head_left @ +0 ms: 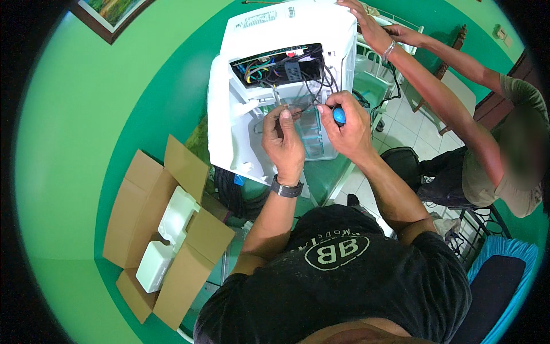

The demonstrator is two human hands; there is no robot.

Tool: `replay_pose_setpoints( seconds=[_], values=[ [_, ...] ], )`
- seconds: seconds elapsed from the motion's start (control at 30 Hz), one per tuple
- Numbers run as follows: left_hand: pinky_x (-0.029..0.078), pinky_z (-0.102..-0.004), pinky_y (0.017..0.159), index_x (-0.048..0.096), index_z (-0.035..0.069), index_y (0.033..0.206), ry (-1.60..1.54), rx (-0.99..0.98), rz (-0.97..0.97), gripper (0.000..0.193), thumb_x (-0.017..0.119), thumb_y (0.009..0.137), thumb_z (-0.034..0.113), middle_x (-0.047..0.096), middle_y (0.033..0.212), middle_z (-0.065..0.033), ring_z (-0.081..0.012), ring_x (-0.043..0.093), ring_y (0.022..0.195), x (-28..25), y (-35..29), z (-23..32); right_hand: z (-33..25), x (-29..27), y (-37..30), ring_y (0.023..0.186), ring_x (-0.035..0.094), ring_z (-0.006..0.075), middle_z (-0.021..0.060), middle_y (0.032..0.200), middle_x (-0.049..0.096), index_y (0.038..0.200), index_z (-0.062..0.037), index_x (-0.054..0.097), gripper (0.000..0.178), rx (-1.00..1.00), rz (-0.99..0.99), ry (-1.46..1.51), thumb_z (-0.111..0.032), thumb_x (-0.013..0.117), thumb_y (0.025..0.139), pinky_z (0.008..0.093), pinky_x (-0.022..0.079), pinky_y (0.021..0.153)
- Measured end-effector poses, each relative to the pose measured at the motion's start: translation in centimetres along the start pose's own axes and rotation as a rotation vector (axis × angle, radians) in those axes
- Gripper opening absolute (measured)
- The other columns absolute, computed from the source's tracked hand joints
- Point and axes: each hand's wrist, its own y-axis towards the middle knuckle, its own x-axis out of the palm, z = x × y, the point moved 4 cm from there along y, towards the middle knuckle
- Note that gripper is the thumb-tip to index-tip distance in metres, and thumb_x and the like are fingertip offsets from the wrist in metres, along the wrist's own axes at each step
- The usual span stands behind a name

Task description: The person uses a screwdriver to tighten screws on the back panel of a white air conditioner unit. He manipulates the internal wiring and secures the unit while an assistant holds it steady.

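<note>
A white appliance (275,26) stands in front of me with an opening in its side. Inside that opening, a bundle of coloured wires (255,70), a circuit board edge and a dark grey connector block (293,71) show. Below the opening, my left hand (283,140) is closed, thumb and fingers pinching a thin dark wire (303,109). Close beside it, my right hand (349,129) wraps round a blue-handled screwdriver (339,116); its shaft is hidden. The right thumb and forefinger are near black cables (326,80) hanging from the opening. Behind my hands is a clear bluish compartment (312,140).
At the right, another person's hand (372,34) rests on the appliance's top edge. An open cardboard box (137,195) with white foam (154,266) stands at the left. Black coiled hose (229,189) lies below the appliance. A white metal frame (372,57) is behind.
</note>
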Motion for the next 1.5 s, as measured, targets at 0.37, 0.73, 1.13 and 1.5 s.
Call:
replay_pose_setpoints(
  seconds=[0.37, 0.73, 1.13, 1.5],
  values=[
    [0.055, -0.0283, 0.080, 0.065, 0.000, 0.105, 0.087, -0.011, -0.001, 0.019, 0.077, 0.100, 0.014, 0.071, 0.092, -0.0057, -0.0117, 0.066, 0.083, 0.6, 1.8, -1.4, -0.1, -1.2, 1.2, 0.071, 0.068, 0.0322, 0.0109, 0.086, 0.066, 0.093, -0.0038, 0.063, 0.023, -0.090, -0.011, -0.068, -0.007, 0.084, 0.084, 0.0413, 0.054, 0.060],
    [0.057, -0.0284, 0.078, 0.064, -0.003, 0.112, 0.093, -0.069, -0.024, 0.021, 0.075, 0.101, 0.012, 0.071, 0.099, -0.0076, -0.0131, 0.067, 0.086, 2.3, 4.1, -1.4, 0.1, 0.1, 1.6, 0.066, 0.066, 0.0295, 0.0104, 0.083, 0.066, 0.094, -0.0042, 0.070, 0.023, -0.101, 0.020, -0.221, -0.004, 0.086, 0.078, 0.0395, 0.052, 0.059],
    [0.054, -0.0331, 0.076, 0.059, 0.000, 0.139, 0.635, 0.250, -0.113, 0.043, 0.070, 0.099, 0.009, 0.055, 0.136, -0.0159, -0.0191, 0.064, 0.090, 2.0, 4.4, -0.5, 0.5, 0.0, 2.7, 0.066, 0.067, 0.0278, 0.0096, 0.080, 0.065, 0.089, -0.0048, 0.071, 0.021, -0.081, 0.280, -0.240, 0.001, 0.084, 0.075, 0.0387, 0.052, 0.057],
    [0.049, -0.0331, 0.074, 0.060, 0.001, 0.137, 0.621, 0.303, -0.134, 0.043, 0.072, 0.096, 0.005, 0.055, 0.132, -0.0166, -0.0210, 0.059, 0.087, 2.1, 4.4, -1.4, 0.6, 1.2, 2.1, 0.062, 0.058, 0.0290, 0.0088, 0.079, 0.057, 0.085, -0.0079, 0.065, 0.022, -0.063, 0.331, -0.243, -0.010, 0.083, 0.073, 0.0426, 0.047, 0.055]
  ],
)
